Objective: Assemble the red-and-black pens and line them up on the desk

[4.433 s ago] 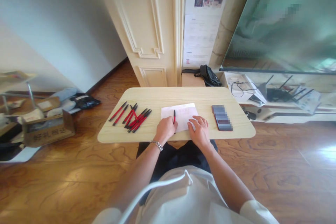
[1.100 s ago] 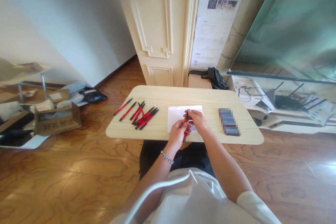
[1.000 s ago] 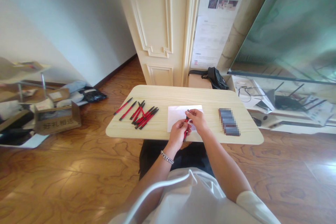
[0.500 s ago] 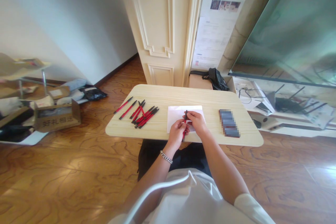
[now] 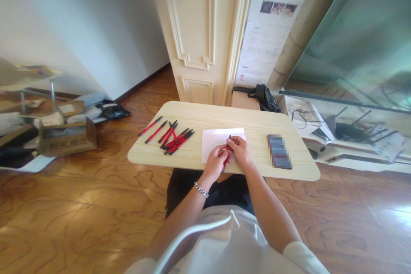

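While the left hand (image 5: 216, 162) grips the lower barrel, apparently to steady the pen (image 5: 227, 148), the right hand (image 5: 239, 150) pinches its far end. The pen slants between both hands, its near end showing past the left fingers. Other pens (image 5: 176, 141) lie left of the paper (image 5: 209, 139), the phone (image 5: 280, 151) right, seemingly kept aside.

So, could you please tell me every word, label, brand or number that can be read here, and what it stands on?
Cardboard box: apparently "好礼相送", though blurred.
Wall poster: lines of print, too small to read.
Phone: screen pixelated, unreadable.
Held pen, loose pens, white sheet: nothing legible.
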Tool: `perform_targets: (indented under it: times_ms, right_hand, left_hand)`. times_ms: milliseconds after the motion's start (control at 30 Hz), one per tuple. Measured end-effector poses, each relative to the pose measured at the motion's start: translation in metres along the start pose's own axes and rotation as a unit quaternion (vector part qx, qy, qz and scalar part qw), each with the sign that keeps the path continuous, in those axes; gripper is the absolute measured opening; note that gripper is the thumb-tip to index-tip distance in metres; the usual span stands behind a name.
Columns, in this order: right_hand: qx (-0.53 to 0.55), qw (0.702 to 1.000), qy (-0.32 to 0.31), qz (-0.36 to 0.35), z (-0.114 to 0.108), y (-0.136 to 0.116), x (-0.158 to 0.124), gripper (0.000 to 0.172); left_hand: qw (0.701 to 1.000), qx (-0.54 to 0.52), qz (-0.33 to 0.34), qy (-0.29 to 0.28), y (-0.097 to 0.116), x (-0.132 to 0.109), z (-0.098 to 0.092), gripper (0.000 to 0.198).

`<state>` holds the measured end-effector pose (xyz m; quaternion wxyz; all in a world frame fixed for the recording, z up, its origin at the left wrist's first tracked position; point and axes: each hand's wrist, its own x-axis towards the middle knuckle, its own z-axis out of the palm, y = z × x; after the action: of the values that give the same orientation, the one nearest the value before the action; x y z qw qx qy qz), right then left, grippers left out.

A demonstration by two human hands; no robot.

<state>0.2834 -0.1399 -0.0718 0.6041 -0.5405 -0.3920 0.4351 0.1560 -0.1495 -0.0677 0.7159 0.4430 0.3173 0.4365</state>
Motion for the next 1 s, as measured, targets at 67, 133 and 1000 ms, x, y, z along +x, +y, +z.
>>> perform_targets:
  times_ms: [67,133,1000]
  right_hand:
    - [-0.02,1.0,0.009,-0.005,0.0,0.003,-0.001,0.039]
    - [-0.031,0.999,0.029,-0.005,0.0,0.005,-0.003,0.039]
    - [0.027,0.999,0.004,0.031,0.005,-0.009,0.004,0.042]
  left_hand:
    - [1.0,0.004,-0.006,0.003,0.001,0.001,0.0,0.034]
    - [1.0,0.008,-0.013,0.0,0.001,0.003,0.0,0.033]
    - [1.0,-0.002,0.013,-0.027,-0.001,0.005,-0.005,0.032]
